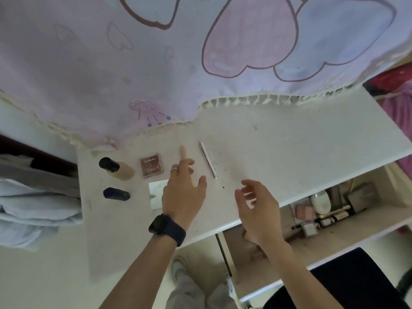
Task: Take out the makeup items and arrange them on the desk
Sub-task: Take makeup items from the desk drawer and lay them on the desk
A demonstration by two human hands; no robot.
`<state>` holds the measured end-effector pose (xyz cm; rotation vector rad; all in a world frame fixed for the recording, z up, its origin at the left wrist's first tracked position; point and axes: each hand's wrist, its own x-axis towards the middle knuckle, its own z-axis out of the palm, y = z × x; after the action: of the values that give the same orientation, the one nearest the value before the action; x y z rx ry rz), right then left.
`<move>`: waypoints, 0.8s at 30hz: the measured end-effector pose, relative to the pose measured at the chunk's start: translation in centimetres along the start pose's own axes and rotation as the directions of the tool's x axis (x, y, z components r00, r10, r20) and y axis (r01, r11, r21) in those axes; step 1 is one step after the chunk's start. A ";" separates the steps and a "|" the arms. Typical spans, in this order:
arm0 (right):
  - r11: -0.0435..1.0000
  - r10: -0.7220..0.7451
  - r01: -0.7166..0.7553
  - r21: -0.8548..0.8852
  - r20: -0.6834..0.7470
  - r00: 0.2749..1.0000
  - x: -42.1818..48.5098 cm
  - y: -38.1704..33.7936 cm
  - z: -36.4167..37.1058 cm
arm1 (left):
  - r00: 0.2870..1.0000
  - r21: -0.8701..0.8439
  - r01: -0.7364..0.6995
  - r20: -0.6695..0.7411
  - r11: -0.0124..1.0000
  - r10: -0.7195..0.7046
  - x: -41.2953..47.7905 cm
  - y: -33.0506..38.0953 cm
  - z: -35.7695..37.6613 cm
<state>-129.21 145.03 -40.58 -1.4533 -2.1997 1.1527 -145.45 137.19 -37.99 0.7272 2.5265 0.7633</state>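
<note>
A: What lies at the far left?
B: A pale blue-grey heap of cloth [33, 204] sits beside the white desk [289, 141]. On the desk's left end lies a beige foundation bottle with a black cap [117, 168], tipped on its side. Nearer the front edge is a short dark blue tube [116, 194], also lying flat.
A: And next to those?
B: A square brown-pink palette [152, 167] lies just right of the bottle. In front of it is a pale square card or mirror [156, 188], partly under the left hand [184, 195].
A: How does that hand lie?
B: It wears a black wristwatch [167, 228] and a silver ring [174, 169]. Its fingers stretch forward and their tips meet the near end of a slim pale pink stick [182, 152]. The thumb stands wide apart, so nothing is pinched.
A: Further right?
B: A thin white pencil [208, 159] lies slantwise, apart from the stick. The right hand [258, 210] hovers over the desk's front edge, fingers loosely curved and spread, holding nothing.
A: Beyond it?
B: An open shelf [356, 224] below the desktop holds more small bottles and boxes. A pink curtain printed with hearts [156, 63] hangs over the desk's back.
</note>
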 end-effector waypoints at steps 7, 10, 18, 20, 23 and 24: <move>0.941 0.288 -0.280 -0.190 0.011 0.958 -6.0 12.3 -5.6 | 0.899 0.091 -0.355 0.307 0.930 0.313 -10.6 -1.5 7.5; 0.868 0.313 -0.203 -0.453 0.182 0.932 -5.4 14.8 -5.0 | 0.800 0.236 -0.450 0.534 0.861 0.272 -12.3 -1.7 11.6; 0.768 0.317 -0.014 -0.640 0.362 0.876 -2.3 15.3 -0.5 | 0.821 0.652 -0.513 0.563 0.559 0.097 -11.5 -1.0 17.1; 0.760 0.276 0.023 -0.649 0.354 0.894 -2.2 15.4 0.4 | 0.854 0.699 -0.495 0.499 0.516 0.144 -11.2 -1.2 17.9; 0.729 0.233 0.057 -0.682 0.325 0.917 -2.2 15.6 0.9 | 0.853 0.721 -0.519 0.469 0.458 0.228 -11.0 -1.7 18.6; 0.717 0.231 0.065 -0.694 0.324 0.917 -2.1 15.7 0.9 | 0.853 0.725 -0.522 0.442 0.449 0.278 -10.9 -1.9 18.8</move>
<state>-118.50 145.69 -52.22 -1.7069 -3.1171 0.6766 -128.10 136.86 -51.21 1.6649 2.3661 -0.5303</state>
